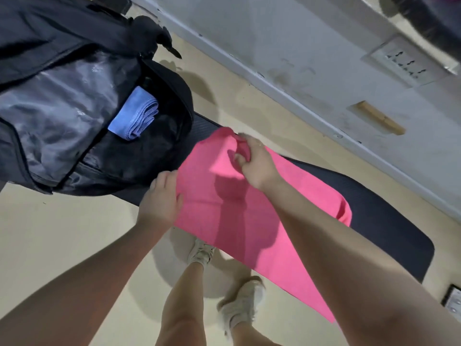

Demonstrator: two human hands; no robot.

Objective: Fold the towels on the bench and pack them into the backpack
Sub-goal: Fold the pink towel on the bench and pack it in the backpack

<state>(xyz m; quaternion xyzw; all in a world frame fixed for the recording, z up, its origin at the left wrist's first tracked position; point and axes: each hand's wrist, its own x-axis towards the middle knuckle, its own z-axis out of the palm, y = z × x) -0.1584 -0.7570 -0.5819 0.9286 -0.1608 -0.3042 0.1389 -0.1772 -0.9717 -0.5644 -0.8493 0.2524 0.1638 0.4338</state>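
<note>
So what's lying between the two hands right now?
In the head view, only pink towel: the left hand grips its near edge, the right hand pinches a far corner, and cloth spans the stretch.

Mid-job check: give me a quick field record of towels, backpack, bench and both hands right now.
pink towel: spread across the bench, near end hanging off the edge, not yet folded small
blue towel: folded, inside the backpack
backpack: on the bench, open
bench: dark pad, partly covered by pink towel
left hand: gripping the pink towel's edge beside the backpack
right hand: pinching the pink towel's far corner
towels left to pack: pink only, as far as visible
</note>
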